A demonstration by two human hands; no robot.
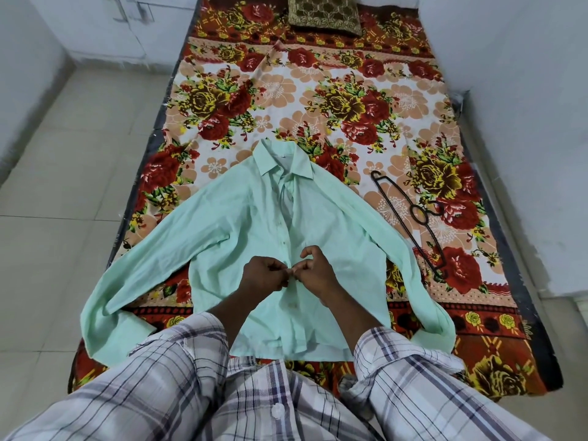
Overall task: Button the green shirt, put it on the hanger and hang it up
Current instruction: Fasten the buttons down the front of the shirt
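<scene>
Flower-print bedding covers the bed (318, 100), and the green shirt (241, 224) lies flat on its near end, front up, sleeves splayed. At the shirt's placket the left hand (262, 276) pinches one fabric edge; the right hand (316, 270), fingertips meeting it, pinches the other. Further right a black hanger (411, 214) lies apart on the bedding.

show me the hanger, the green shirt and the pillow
hanger (411, 214), head view, on the rim of its middle ring
green shirt (251, 224), head view, on the front panel beside the buttons
pillow (324, 12), head view, on its patterned top
</scene>
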